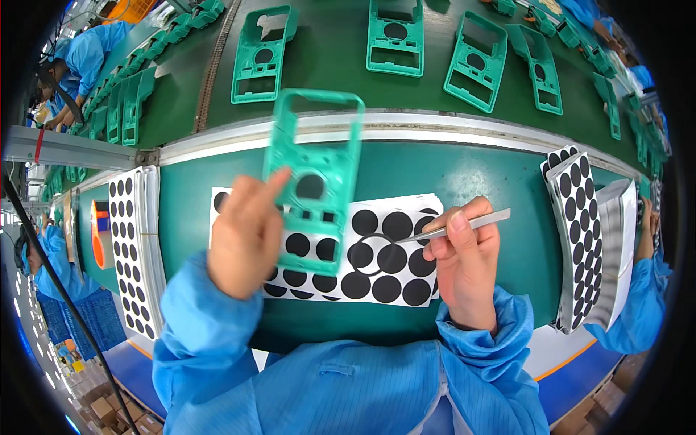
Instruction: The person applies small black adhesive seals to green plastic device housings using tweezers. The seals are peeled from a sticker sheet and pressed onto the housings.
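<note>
My left hand (250, 235), blurred by motion, grips the left side of a green plastic housing (335, 161) with its index finger stretched over it. The housing has a large rectangular opening, smaller cutouts and a black round spot in its middle. It is held tilted over a white sheet of black round stickers (406, 203) and covers part of it. In my right hand (467, 264) metal tweezers (471, 222) are pinched, tips pointing left at the sheet. A thin black ring (373, 234) shows by the tips; whether they hold it I cannot make out.
Stacks of sticker sheets stand at left (134, 246) and right (580, 239). Beyond a metal rail (435, 125), more green housings (395, 54) lie on a dark green conveyor belt (330, 43). An orange container (100, 235) is at far left. People in blue work at both sides.
</note>
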Action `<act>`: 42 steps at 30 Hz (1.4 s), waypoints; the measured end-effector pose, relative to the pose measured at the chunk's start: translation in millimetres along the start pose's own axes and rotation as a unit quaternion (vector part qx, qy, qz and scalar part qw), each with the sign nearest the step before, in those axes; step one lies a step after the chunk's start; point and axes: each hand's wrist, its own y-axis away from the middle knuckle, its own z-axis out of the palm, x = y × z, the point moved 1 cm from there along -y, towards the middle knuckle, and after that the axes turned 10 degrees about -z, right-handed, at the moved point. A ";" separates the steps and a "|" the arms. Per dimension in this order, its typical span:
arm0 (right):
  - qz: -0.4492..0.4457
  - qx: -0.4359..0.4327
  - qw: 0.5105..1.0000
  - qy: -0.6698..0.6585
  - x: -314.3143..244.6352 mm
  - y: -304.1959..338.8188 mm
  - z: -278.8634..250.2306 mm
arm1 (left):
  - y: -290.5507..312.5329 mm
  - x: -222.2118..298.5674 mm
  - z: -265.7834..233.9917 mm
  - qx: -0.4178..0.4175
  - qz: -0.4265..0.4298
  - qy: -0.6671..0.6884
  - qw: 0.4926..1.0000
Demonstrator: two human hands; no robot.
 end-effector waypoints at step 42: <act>-0.143 -0.030 0.974 0.171 34.9 7.9 12.8 | 29.1 1.2 35.4 -0.046 -0.005 0.050 0.998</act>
